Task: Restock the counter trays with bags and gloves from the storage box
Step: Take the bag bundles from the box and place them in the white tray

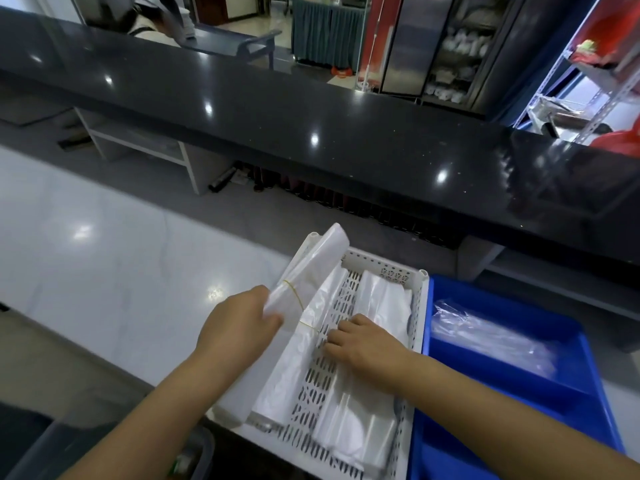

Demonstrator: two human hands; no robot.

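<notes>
**A:** Head view: which step was judged to be in hand?

**B:** Restocking of the white perforated tray (420, 306) with bags. A banded bundle of clear bags (304, 271) was held over the tray's far-left corner, its near end pinched in the grip of the left hand (239, 327), closed around it.

**A:** And the right hand (363, 344)?

**B:** It was laid inside the tray, fingers (341, 332) curled onto the bags there. Whether anything was pinched could not be told. Folded white bags (304, 362) were seen along the tray's left side, another stack (381, 299) along its right.

**A:** What was called for next?

**B:** Probably the bundle being lowered into the tray. The blue tray (519, 403), touching the white tray's right wall, held clear plastic (491, 337), possibly gloves.
</notes>
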